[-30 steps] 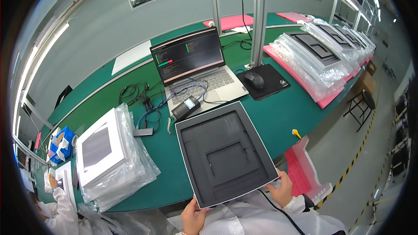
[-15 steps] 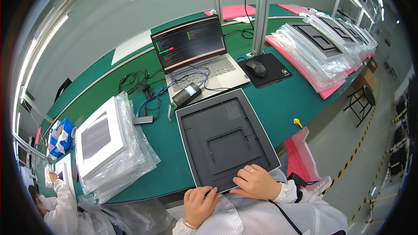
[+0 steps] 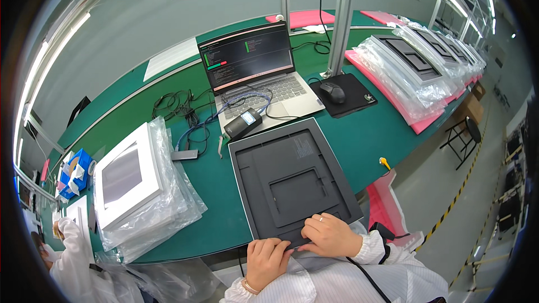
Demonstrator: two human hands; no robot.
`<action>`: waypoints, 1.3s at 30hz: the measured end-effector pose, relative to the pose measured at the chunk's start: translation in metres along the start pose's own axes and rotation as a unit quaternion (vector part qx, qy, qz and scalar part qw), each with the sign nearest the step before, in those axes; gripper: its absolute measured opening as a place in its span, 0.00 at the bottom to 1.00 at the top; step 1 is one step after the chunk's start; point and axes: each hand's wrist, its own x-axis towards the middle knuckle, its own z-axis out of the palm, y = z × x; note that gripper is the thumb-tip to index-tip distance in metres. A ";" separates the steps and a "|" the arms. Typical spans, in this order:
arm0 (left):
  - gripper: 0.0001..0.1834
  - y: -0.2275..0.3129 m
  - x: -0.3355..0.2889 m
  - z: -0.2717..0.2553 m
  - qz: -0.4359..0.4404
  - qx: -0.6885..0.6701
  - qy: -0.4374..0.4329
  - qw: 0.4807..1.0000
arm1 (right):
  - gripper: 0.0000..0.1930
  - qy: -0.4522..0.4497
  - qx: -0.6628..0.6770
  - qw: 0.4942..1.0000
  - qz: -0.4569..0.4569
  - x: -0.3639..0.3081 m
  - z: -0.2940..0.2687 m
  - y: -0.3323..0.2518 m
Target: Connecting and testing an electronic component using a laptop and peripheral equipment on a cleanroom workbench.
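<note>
Two bare hands meet at the near edge of a shallow black-backed panel (image 3: 283, 160). The left hand (image 3: 267, 261) is half closed, its fingers bent over the rim near the panel's lower left corner. The right hand (image 3: 332, 237) is also part closed, fingers curled down on the rim just beside the left, a ring on one finger. Whether either pinches anything cannot be told, as the fingertips are partly hidden. Contact at this edge appears to steady the panel from the body side.

The panel lies recessed face up on the green table (image 3: 359, 143), its near end reaching past the table's front edge, which probably gives the hands access to the rim.

Beyond its far edge stands an open laptop (image 3: 247, 59); a black handheld device (image 3: 242, 124) with a lit screen rests by the keyboard, among cables. A mouse (image 3: 333, 93) sits on a black pad (image 3: 355, 101) to the right.

Left of the panel, a white frame (image 3: 147, 179) lies on clear plastic wrap (image 3: 177, 207). At far right, frames in clear bags (image 3: 407, 59) rest on pink sheeting (image 3: 422, 126), presumably against scratching. At far left, a co-worker's white sleeve (image 3: 73, 252) shows.
</note>
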 end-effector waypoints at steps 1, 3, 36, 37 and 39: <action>0.13 0.000 0.000 0.000 -0.006 -0.008 -0.004 1.000 | 0.17 0.000 -0.005 1.000 0.001 0.000 0.000 0.000; 0.14 0.000 0.001 0.000 -0.009 -0.017 -0.006 1.000 | 0.17 0.001 -0.007 1.000 0.001 0.001 -0.001 0.000; 0.13 -0.002 0.009 -0.009 -0.064 -0.100 -0.046 0.992 | 0.45 -0.167 -0.064 0.981 -0.081 0.146 -0.058 0.132; 0.13 -0.002 0.009 -0.009 -0.062 -0.102 -0.047 0.992 | 0.45 -0.168 -0.064 0.980 -0.082 0.146 -0.059 0.131; 0.13 -0.002 0.008 -0.009 -0.063 -0.101 -0.045 0.992 | 0.43 -0.150 -0.066 0.982 -0.091 0.146 -0.063 0.128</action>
